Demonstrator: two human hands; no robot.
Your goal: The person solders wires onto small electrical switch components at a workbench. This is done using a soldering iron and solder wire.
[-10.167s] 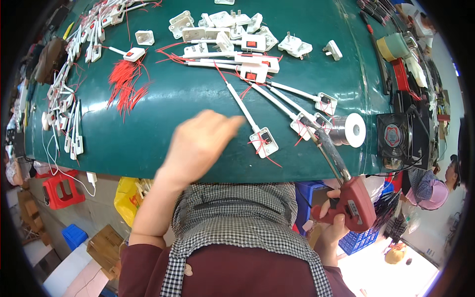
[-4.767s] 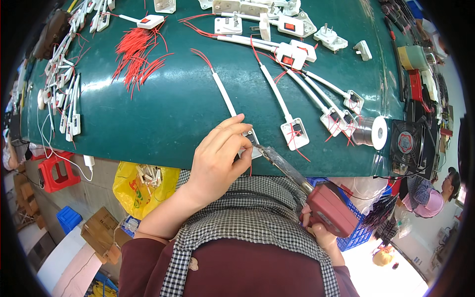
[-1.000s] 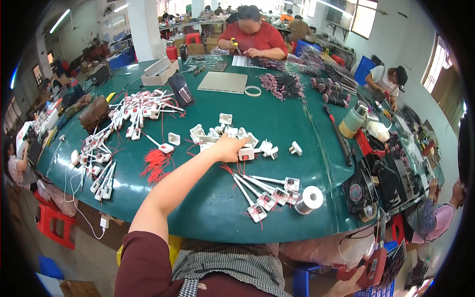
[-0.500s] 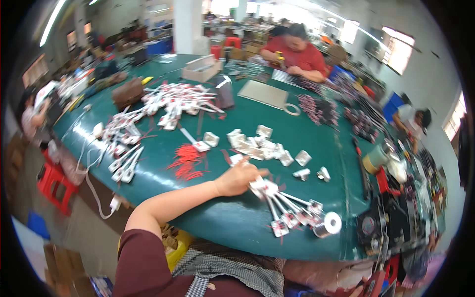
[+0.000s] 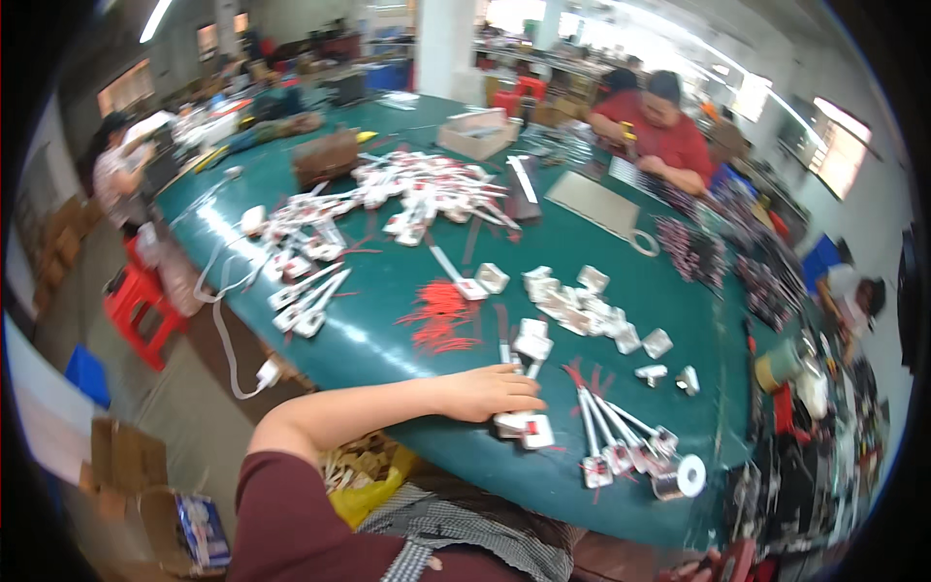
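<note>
My left hand (image 5: 490,393) reaches across the front of the green table, fingers closed over a small bunch of white sticks with square heads. White heads (image 5: 533,341) stick out beyond the fingers, and more heads (image 5: 524,428) show on the near side; the grip itself is partly hidden. To its right, several white sticks with red wires (image 5: 621,441) lie fanned out, their square heads toward me. A pile of loose red wires (image 5: 438,315) is left of the hand. Loose white square caps (image 5: 572,303) are scattered beyond it. My right hand is out of view.
A wire spool (image 5: 679,477) stands at the near right. A big heap of white sticks (image 5: 432,189) lies at the far left, by a brown bag (image 5: 326,157). A grey board (image 5: 593,205) and tape roll (image 5: 644,242) are farther back. A person in red (image 5: 669,136) works opposite.
The view has swung left. My left hand has moved nearer and left, away from the fanned sticks, with white-headed pieces under its fingers. The fan's far ends are now uncovered, showing red wires.
</note>
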